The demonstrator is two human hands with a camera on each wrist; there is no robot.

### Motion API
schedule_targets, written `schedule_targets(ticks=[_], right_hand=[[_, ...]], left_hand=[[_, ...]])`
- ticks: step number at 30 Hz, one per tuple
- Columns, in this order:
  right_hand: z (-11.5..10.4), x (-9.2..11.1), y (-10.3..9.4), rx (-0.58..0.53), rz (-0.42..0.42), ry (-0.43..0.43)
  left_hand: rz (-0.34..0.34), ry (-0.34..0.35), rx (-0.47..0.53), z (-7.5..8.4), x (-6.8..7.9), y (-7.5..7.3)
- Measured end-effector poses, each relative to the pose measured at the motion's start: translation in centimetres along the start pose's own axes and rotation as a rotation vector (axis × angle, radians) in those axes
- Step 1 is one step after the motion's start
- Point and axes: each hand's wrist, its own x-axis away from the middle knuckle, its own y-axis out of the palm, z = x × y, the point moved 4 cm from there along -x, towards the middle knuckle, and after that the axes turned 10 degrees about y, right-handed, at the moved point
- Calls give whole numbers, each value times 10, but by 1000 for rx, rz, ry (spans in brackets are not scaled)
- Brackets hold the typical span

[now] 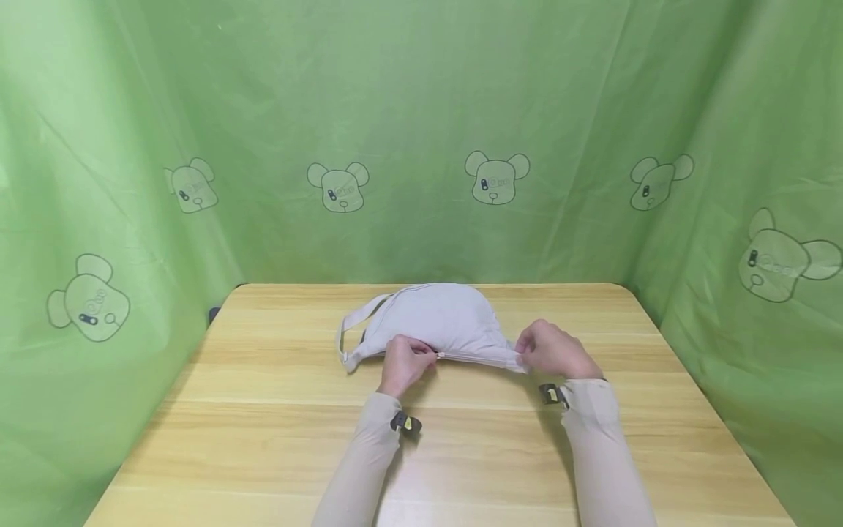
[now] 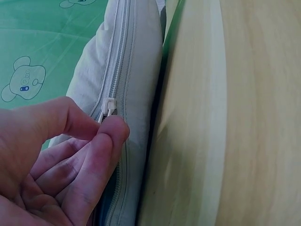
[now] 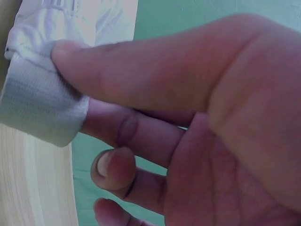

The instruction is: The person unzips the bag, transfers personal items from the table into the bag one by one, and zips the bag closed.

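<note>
A pale grey crescent-shaped bag [image 1: 437, 315] lies on the table, its zipper along the near edge. Thumb and index finger of my left hand [image 1: 403, 366] pinch the zipper pull [image 2: 100, 118], just below the white slider [image 2: 108, 104]. Above the slider the zipper teeth [image 2: 121, 52] are joined; below it they part over a dark blue inside. My right hand [image 1: 553, 351] pinches the bag's right end, with the thumb on the fabric beside a webbing strap [image 3: 42, 101]. The other right fingers are loosely bent.
A strap [image 1: 356, 318] loops out at the bag's left end. The wooden table [image 1: 263, 439] is walled at the back and sides by a green curtain [image 1: 421, 88] with printed bear heads. Dark wrist bands [image 1: 406, 423] sit at both sleeves.
</note>
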Motion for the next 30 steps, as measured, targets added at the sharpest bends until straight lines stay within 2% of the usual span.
schedule_targets(ticks=[16, 22, 30], right_hand=[[1, -2, 1, 1, 11, 1], [1, -2, 2, -1, 0, -1], [2, -3, 2, 1, 3, 4]], left_hand=[[-4, -7, -23, -1, 0, -6], [13, -17, -55, -1, 1, -11], [10, -3, -77, -2, 0, -15]])
